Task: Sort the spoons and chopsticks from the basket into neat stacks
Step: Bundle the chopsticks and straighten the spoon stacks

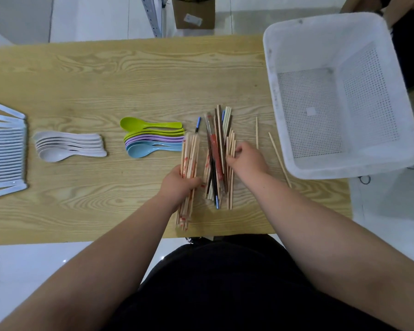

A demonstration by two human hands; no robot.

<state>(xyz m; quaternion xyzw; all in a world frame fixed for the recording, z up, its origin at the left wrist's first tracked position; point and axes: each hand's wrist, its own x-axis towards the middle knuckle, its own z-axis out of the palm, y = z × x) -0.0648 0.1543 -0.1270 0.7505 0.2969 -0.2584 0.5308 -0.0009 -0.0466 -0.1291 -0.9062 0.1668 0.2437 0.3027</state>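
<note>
Wooden-toned chopsticks are making up most of what is lying before the person, in two groups: a bundle (189, 161) of pale sticks with red printing, too many and too tight to count, and a loose pile (219, 158) mixing pale, dark brown, red-wrapped and blue-tipped sticks. The left hand (181, 181) is gripping the bundle around its lower half, its near ends reaching the table's front edge. The right hand (246, 158) is curling its fingers and thumb around a few pale sticks at the pile's right edge. One blue-tipped stick (197, 124) is lying apart, just beyond the bundle's far end. Two thin sticks (257, 132) are lying loose between the pile and the white basket (269, 68), which is sitting at the right end of the table (105, 75) and overhanging its edges. Left of the bundle, a nested stack of coloured spoons (153, 139) is showing green, purple and blue layers, roughly seven in all. Further left, about five beige spoons (69, 145) are nesting together. At the far left, a long row of white spoons (5, 149), well over twenty, is running out of view. Beyond the table, a cardboard box (194, 13) is carrying a label (193, 19) too small to read, as is the red print on the chopsticks.
</note>
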